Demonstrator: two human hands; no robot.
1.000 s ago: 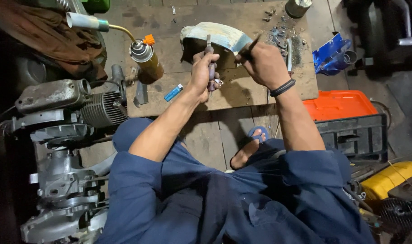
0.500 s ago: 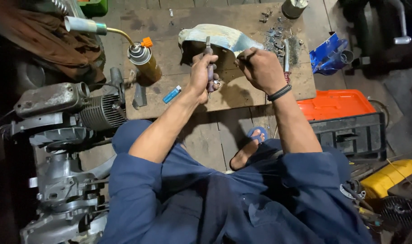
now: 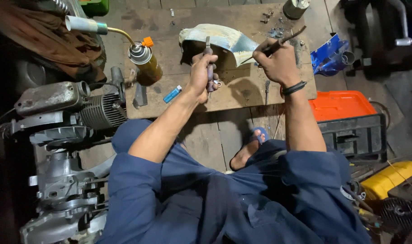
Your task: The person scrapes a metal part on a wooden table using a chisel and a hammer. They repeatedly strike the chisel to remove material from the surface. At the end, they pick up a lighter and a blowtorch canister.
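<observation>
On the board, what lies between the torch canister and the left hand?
In the head view, a small blue lighter lies on the wooden board, between the torch canister and the left hand; otherwise bare wood.

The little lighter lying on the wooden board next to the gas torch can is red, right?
Not quite. The small plastic lighter is blue, not red. It does lie on the worn wooden board, next to the brass-coloured gas torch can with the orange knob. The head view shows it, just below the left hand.
</observation>
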